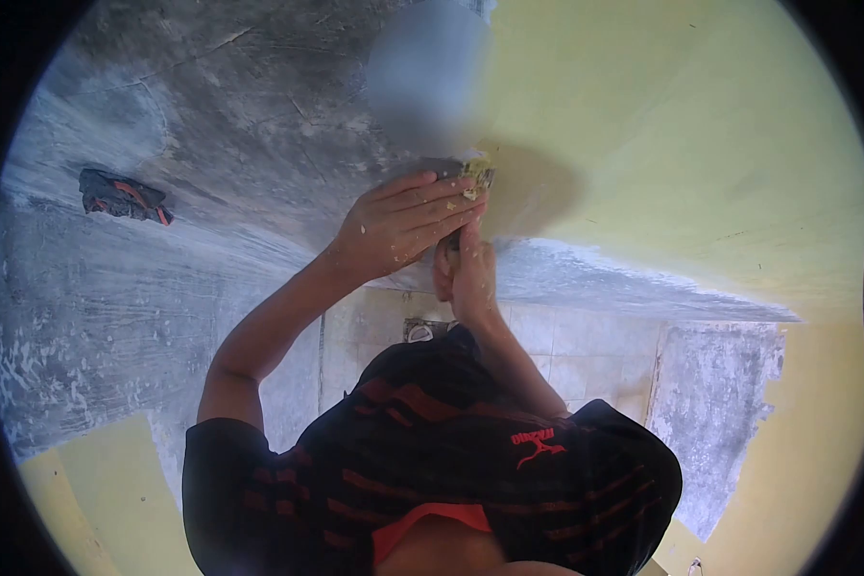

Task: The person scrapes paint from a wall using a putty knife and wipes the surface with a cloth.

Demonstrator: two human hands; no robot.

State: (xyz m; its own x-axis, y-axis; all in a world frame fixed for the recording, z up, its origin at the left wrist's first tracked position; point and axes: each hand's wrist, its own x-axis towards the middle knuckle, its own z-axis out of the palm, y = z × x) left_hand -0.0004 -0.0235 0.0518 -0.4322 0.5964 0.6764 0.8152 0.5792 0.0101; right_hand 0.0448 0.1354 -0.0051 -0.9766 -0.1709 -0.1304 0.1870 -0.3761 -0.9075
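Note:
Both my hands meet at the border between bare grey wall and yellow-green paint (643, 125). My right hand (472, 274) is closed round the dark handle of a scraper (454, 244), its index finger stretched along the tool. Lying flat across the front of the scraper, my left hand (403, 223) has its fingers straight and close together, pointing right. Peeled yellowish paint (478, 175) is bunched at the fingertips. Small paint flecks stick to both hands. Most of the blade is hidden under the left fingers.
A dark item with orange stripes (125, 197) lies at the left, away from my hands. Bare grey patches (710, 413) and remaining yellow paint (826, 413) show at the right. Pale tiles (586, 360) are below, with a small round whitish thing (420, 332) near my body.

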